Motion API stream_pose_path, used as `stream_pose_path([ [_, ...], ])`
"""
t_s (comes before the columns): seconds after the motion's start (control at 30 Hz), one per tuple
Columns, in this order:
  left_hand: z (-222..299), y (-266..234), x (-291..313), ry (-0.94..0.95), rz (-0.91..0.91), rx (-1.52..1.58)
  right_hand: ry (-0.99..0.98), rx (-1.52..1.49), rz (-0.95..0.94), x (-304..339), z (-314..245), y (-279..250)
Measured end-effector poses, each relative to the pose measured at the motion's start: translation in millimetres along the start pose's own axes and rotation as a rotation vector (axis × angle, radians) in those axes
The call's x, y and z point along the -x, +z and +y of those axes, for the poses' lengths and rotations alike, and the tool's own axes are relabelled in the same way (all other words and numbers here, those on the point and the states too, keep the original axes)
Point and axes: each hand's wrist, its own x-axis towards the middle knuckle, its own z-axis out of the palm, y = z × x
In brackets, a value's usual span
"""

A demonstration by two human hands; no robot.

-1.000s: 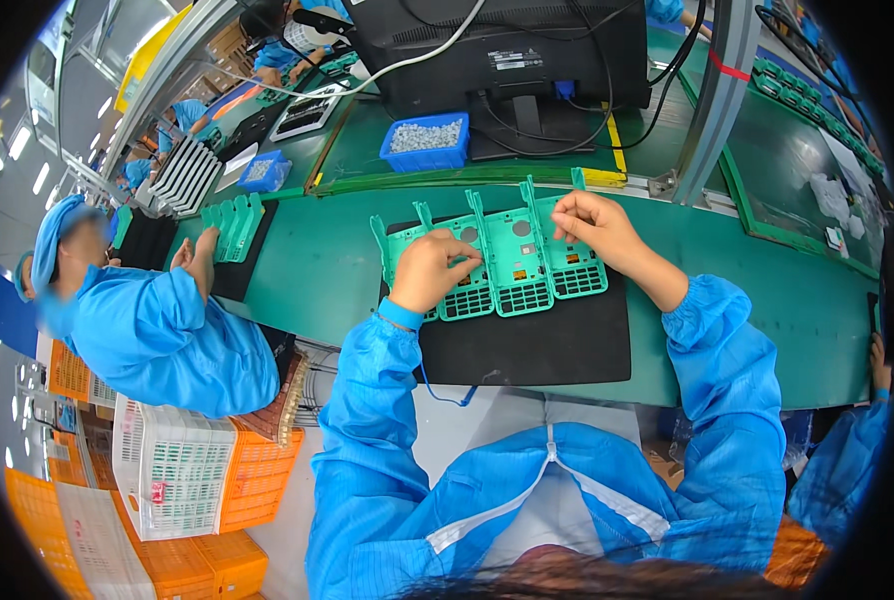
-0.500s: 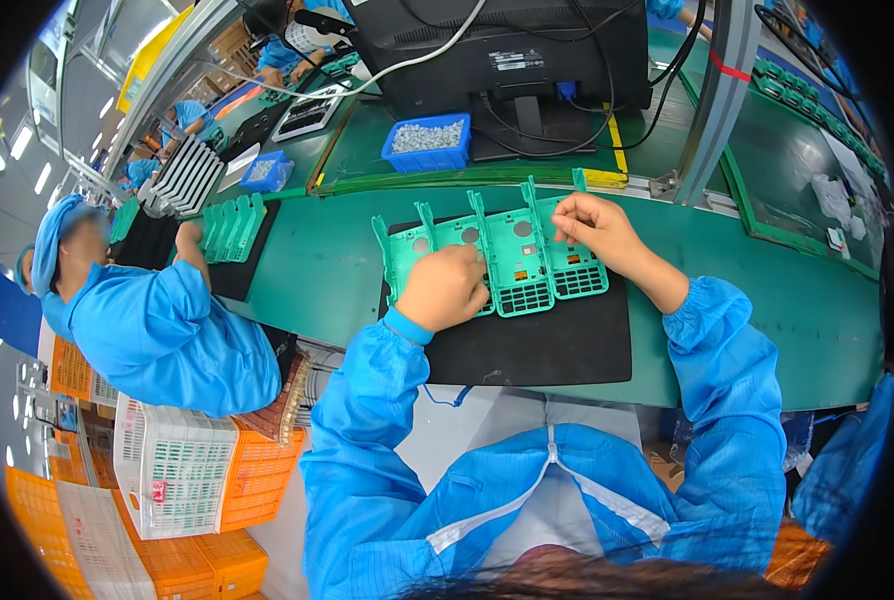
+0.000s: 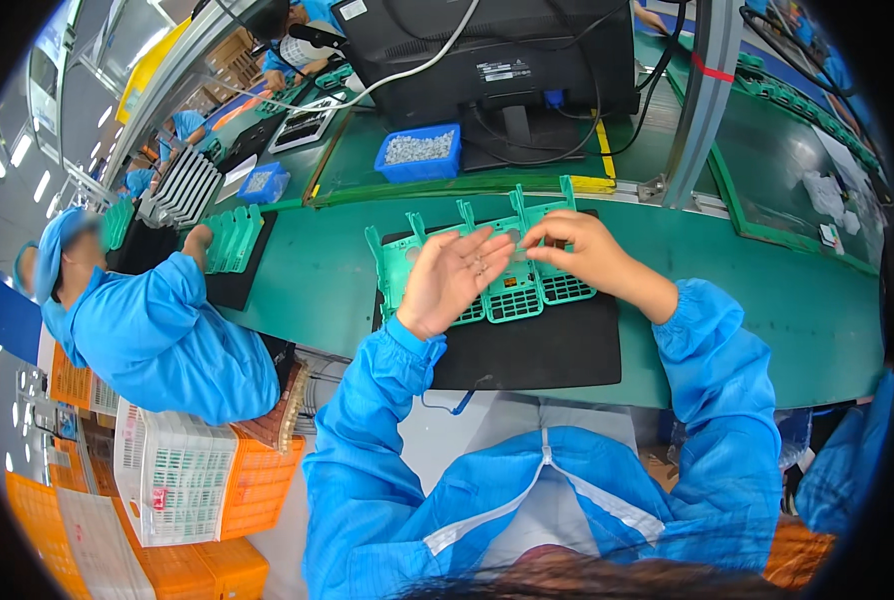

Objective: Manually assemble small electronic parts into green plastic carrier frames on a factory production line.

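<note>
Head view, left hand [image 3: 451, 279] spread, overlapping frames [image 3: 514, 283], right hand [image 3: 585, 253] grip unclear, monitor [image 3: 527, 50] beyond

White label [image 3: 505, 71] on black monitor [image 3: 557, 80], fine print; apparently too small to read

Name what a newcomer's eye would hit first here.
Probably the row of green frames on the black mat at the centre, where the left hand is open palm up with tiny bits on it, the right hand beside it. Next would come the big black monitor, seen from behind at the top, and the blue bin of small pale pieces at its lower left.
</note>
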Motion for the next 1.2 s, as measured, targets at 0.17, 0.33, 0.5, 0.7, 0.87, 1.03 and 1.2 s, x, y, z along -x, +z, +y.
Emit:
stream_pose_path([
  [0.17,-18,9,-4,-0.024,-0.032,0.009,-0.217,0.205,0.009,3,-8,5],
  [0.33,-29,13,-5,-0.045,-0.063,0.005,-0.242,0.256,0.003,4,-11,5],
  [0.5,-34,18,-6,-0.048,-0.117,-0.035,-0.306,0.279,0.006,6,-16,7],
  [0.7,-40,19,-8,-0.026,-0.099,-0.084,-0.329,0.354,-0.044,10,-18,10],
  [0.87,-40,12,-7,-0.009,-0.082,-0.1,-0.213,0.258,-0.058,8,-23,9],
  [1.03,-30,23,-2,0.092,0.007,-0.237,0.175,-0.291,-0.087,4,-10,2],
  [1.2,-24,10,2,0.243,0.15,-0.623,0.357,-0.691,-0.057,1,-9,0],
])
